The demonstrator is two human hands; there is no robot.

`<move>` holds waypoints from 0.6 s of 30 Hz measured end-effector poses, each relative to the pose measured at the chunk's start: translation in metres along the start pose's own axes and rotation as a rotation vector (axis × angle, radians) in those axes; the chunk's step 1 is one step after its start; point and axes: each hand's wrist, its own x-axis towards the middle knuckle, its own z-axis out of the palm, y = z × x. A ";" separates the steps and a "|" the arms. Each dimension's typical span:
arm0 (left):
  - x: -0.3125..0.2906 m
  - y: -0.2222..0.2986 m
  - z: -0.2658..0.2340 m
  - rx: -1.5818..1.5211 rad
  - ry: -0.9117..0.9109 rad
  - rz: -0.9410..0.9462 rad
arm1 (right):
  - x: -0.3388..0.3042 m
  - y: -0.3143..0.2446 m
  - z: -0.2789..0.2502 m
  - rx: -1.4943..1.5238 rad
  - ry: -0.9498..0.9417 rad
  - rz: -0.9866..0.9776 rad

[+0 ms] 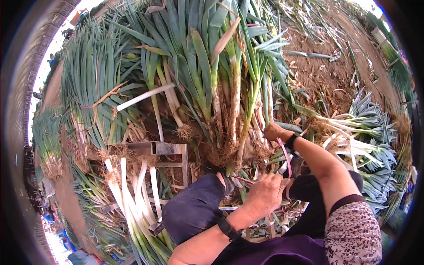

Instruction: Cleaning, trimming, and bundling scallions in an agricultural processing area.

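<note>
My left hand (263,196) is closed in front of my knees, its fingers pinching a thin pink strap (289,164). The strap loops up toward my right wrist, and another piece shows left of the hand. My right hand (277,131) reaches farther forward, its fingers closed around the pale lower part of a leek (259,117); the fingertips are partly hidden. Before me stands a thick bunch of leeks (198,73), green tops pointing away and muddy roots toward me. One cleaned white leek (148,96) lies across the bunch's left side.
A metal frame (170,149) stands left of my knees, with several clean white leeks (128,185) beside it. More leeks (95,73) are heaped at the far left. Trimmed leeks (366,132) lie on the right. Brown soil (327,81) with scattered leaves spreads at the far right.
</note>
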 end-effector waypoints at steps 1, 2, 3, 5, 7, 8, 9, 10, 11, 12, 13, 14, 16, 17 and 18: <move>-0.005 -0.008 -0.006 0.104 0.145 0.025 | -0.001 -0.018 -0.034 0.438 -0.132 0.129; -0.011 -0.011 -0.015 0.115 0.171 0.014 | -0.015 -0.036 -0.084 0.861 -0.282 0.266; -0.004 -0.011 -0.022 0.246 0.301 0.132 | -0.047 -0.042 -0.117 1.037 -0.125 0.008; 0.005 -0.003 -0.029 0.367 0.489 0.293 | -0.105 -0.068 -0.220 1.431 -0.209 0.011; 0.011 0.000 -0.022 0.222 0.454 0.373 | -0.140 -0.091 -0.298 1.635 -0.382 0.152; 0.011 0.003 -0.019 0.087 0.406 0.446 | -0.152 -0.094 -0.316 1.623 -0.303 0.007; 0.008 0.007 -0.016 -0.009 0.340 0.481 | -0.154 -0.100 -0.345 1.796 -0.432 0.174; 0.004 0.012 -0.010 -0.009 0.353 0.489 | -0.157 -0.104 -0.361 1.774 -0.337 0.321; -0.004 0.017 -0.003 -0.338 0.220 0.312 | -0.151 -0.099 -0.360 1.766 -0.150 0.309; -0.011 0.021 0.006 -0.661 0.072 0.138 | -0.144 -0.093 -0.358 1.746 0.042 0.301; -0.015 0.021 0.015 -0.659 0.086 0.142 | -0.126 -0.088 -0.354 1.628 0.273 0.191; -0.016 0.017 0.026 -0.836 0.073 0.048 | -0.100 -0.084 -0.350 1.500 0.494 0.078; -0.018 0.007 0.040 -1.013 0.082 -0.053 | -0.035 -0.077 -0.354 1.185 0.353 0.567; -0.015 0.001 0.044 -1.026 0.106 -0.124 | 0.002 -0.077 -0.354 1.166 0.435 0.452; -0.011 -0.005 0.047 -1.035 0.131 -0.197 | 0.041 -0.079 -0.354 1.148 0.518 0.335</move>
